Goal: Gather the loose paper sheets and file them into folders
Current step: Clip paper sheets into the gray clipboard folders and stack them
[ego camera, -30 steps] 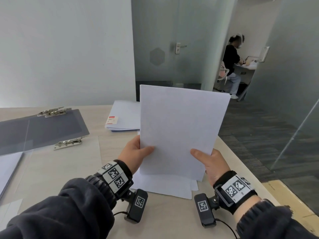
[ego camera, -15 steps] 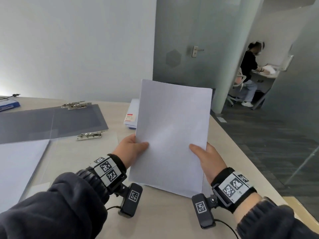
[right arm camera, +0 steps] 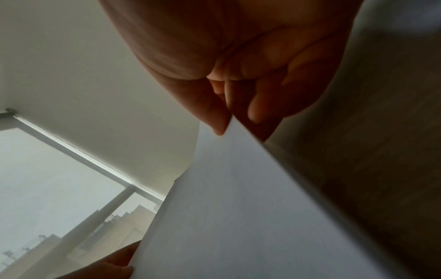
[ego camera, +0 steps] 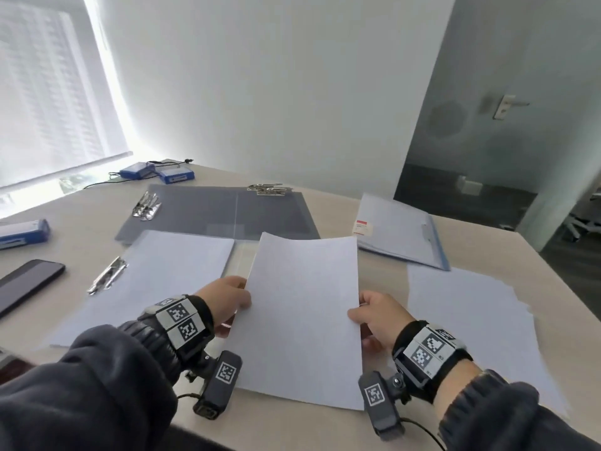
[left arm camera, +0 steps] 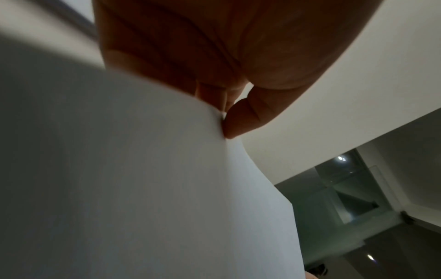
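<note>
Both hands hold a stack of white paper sheets (ego camera: 304,314) tilted low over the table's near middle. My left hand (ego camera: 227,299) pinches its left edge, thumb on top. My right hand (ego camera: 374,312) pinches its right edge. The wrist views show the same sheets (left arm camera: 143,188) (right arm camera: 238,207) held between thumb and fingers. An open clear folder with white sheets (ego camera: 156,275) in it and a metal clip (ego camera: 107,279) lies left of the stack. Loose white sheets (ego camera: 471,320) lie on the table to the right. Dark grey open folders (ego camera: 221,213) lie behind.
A closed pale blue folder (ego camera: 400,229) with a red-and-white label lies at the back right. A black phone (ego camera: 26,284) lies at the left edge. Blue devices (ego camera: 156,172) with cables sit near the window, and another blue device (ego camera: 22,229) lies at the far left.
The held sheets have swung from upright down to a low tilt over the table and shifted left toward the clear folder. The head view turned left; the loose sheets now lie to the right.
</note>
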{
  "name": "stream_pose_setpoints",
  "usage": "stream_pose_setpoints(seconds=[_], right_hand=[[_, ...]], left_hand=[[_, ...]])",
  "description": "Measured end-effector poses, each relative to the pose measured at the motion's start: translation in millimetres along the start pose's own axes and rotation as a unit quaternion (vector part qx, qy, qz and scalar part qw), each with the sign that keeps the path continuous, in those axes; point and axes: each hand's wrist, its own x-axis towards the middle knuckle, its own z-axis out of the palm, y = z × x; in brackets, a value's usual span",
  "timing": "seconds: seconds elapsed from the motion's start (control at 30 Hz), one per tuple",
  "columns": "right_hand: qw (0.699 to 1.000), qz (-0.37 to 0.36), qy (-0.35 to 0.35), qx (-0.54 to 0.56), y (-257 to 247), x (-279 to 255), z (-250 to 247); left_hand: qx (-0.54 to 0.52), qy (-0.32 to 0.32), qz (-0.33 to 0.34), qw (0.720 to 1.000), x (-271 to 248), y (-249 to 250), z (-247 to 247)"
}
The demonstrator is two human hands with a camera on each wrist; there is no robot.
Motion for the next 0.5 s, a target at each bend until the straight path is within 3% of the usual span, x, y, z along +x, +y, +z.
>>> stream_pose_setpoints(seconds=[0.17, 0.5], right_hand=[[0.999, 0.026, -0.019, -0.044, -8, 20, 26], [0.991, 0.054, -0.008, -0.124, -30, 42, 28]], left_hand=[[0.035, 0.003, -0.031, 0.999, 3, -13, -32], [0.052, 0.006, -0.019, 0.998, 23, -2, -36]])
